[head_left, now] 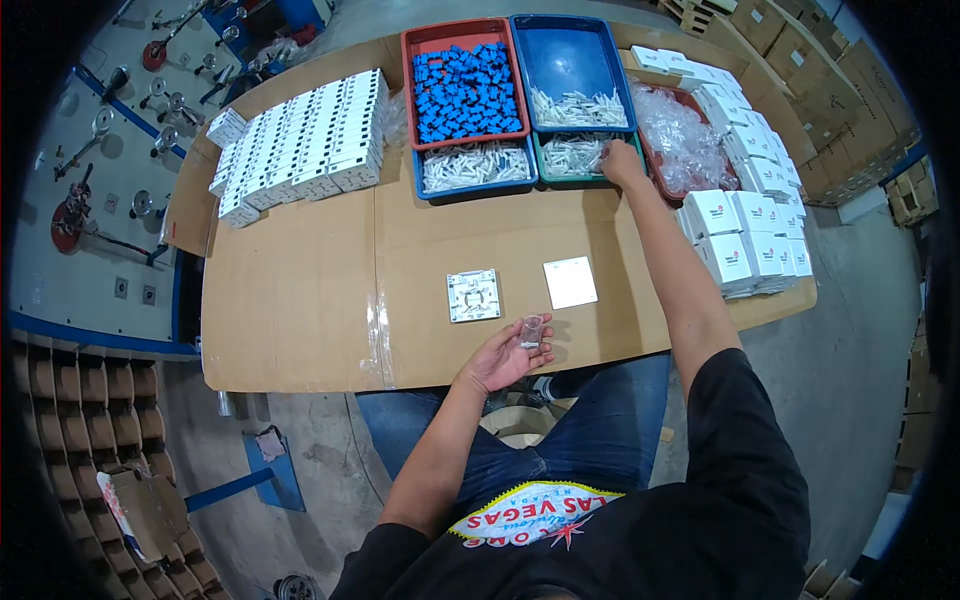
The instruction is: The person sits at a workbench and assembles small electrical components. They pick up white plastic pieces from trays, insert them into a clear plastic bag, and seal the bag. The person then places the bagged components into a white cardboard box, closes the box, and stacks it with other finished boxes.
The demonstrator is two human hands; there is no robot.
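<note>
On the cardboard-covered tabletop (pixel 300 300), seen from the head view, we are resting our left hand (pixel 505 355) palm up, fingers curled loosely around a small clear plastic bag (pixel 531 331), likely keeping it ready for filling. Our right hand (pixel 622 163) is reaching into the green tray (pixel 570 157) of white small parts, fingers closing together among them. A white square plate (pixel 473 295) and a white card (pixel 570 282) are lying nearby, within easy reach.
</note>
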